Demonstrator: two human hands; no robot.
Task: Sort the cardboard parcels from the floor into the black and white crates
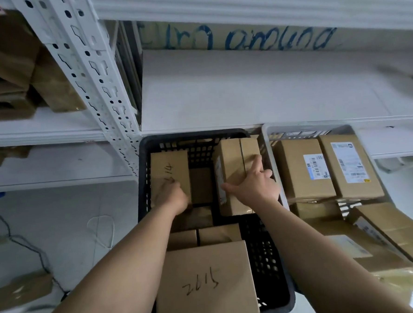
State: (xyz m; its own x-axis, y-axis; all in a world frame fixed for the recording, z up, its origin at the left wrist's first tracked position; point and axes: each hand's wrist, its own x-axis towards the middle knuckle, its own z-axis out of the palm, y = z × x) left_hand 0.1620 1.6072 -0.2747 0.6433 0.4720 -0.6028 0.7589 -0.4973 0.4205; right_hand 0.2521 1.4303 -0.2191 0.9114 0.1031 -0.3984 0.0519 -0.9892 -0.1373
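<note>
A black crate (194, 136) stands under the shelf and holds several cardboard parcels. My left hand (171, 196) rests on a parcel with handwritten numbers (169, 165) at the crate's far left; its fingers are curled over the near end. My right hand (253, 181) grips a taped parcel (234, 159) at the crate's far right, thumb on its left side and index finger stretched over the top. A larger parcel marked 2615 (206, 282) lies at the near end. To the right, a white crate (269, 138) holds labelled parcels (303, 167).
White metal shelving (94, 73) rises at the left with stacked cardboard boxes (9, 66) on it. A white shelf board (257, 88) runs above both crates. A small parcel (22, 288) and a dark cable (24, 245) lie on the pale floor at left.
</note>
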